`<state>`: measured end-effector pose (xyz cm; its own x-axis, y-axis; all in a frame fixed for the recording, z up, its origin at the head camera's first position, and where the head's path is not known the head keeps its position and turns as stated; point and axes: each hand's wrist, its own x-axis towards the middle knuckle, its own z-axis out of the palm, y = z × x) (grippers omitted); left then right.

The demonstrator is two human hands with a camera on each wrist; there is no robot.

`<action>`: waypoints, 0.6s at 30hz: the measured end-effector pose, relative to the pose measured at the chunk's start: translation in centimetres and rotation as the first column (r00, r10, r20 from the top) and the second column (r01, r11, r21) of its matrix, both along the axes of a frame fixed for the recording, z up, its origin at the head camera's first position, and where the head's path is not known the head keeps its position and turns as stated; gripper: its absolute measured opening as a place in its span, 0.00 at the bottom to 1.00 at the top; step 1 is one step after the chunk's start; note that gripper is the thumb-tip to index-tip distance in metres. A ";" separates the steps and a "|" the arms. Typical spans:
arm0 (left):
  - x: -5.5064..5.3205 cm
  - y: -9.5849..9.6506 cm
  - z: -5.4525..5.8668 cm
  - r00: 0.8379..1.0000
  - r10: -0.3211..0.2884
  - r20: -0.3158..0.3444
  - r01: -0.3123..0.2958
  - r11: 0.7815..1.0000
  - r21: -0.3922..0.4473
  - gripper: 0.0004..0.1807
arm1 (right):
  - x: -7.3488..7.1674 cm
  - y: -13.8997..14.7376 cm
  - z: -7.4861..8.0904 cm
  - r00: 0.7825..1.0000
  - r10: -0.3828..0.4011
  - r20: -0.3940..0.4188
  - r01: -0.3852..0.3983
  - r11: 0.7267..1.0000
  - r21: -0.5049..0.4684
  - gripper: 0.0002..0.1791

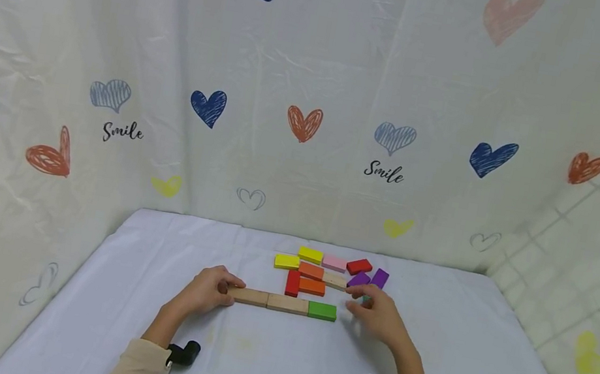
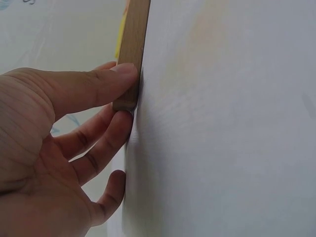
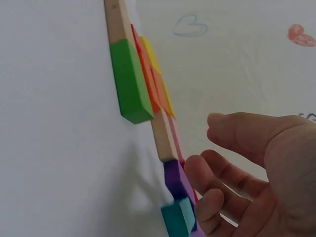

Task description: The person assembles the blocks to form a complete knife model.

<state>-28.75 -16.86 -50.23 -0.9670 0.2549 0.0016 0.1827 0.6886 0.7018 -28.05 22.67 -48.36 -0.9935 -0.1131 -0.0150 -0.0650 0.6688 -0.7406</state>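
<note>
On the white table, a row joins two plain wooden blocks (image 1: 287,304) and a green block (image 1: 322,311) end to end. My left hand (image 1: 209,290) pinches the left end of the leftmost wooden block (image 2: 132,44), thumb on its near side and a finger behind. My right hand (image 1: 376,315) hovers beyond the green block's right end, fingers loosely bent and apart, holding nothing. Close to those fingers lie a teal block (image 3: 178,217) and a purple block (image 3: 177,178); the hand partly hides the teal one in the head view.
Behind the row lies a loose cluster: yellow blocks (image 1: 287,262), orange blocks (image 1: 312,287), red blocks (image 1: 292,283), a pink block (image 1: 334,263) and another plain wooden block (image 1: 334,281). A white curtain (image 1: 319,71) printed with hearts hangs at the table's back edge.
</note>
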 end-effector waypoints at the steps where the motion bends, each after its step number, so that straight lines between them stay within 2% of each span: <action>1: 0.0 0.0 0.0 1.000 -0.002 -0.003 0.002 1.000 0.002 0.18 | -0.1 0.6 0.1 1.000 -0.019 -0.018 0.019 1.000 0.001 0.17; 5: 0.0 0.0 0.1 1.000 -0.004 -0.010 0.004 1.000 -0.005 0.18 | -1.3 3.0 0.3 0.995 -0.083 -0.060 0.082 0.997 -0.011 0.18; 8: -0.1 -0.1 0.0 1.000 -0.004 -0.011 0.004 1.000 -0.011 0.18 | -2.8 4.7 0.3 0.995 -0.089 -0.051 0.088 0.996 -0.024 0.20; 13: -0.2 -0.1 -0.2 1.000 -0.002 -0.001 0.002 1.000 -0.014 0.18 | -5.3 6.9 0.0 1.000 -0.015 -0.005 0.015 1.000 0.004 0.26; 18: -0.1 -0.1 -0.2 1.000 -0.009 -0.004 0.009 1.000 -0.003 0.18 | -7.0 8.0 -0.4 0.996 0.073 0.043 -0.075 0.995 0.060 0.31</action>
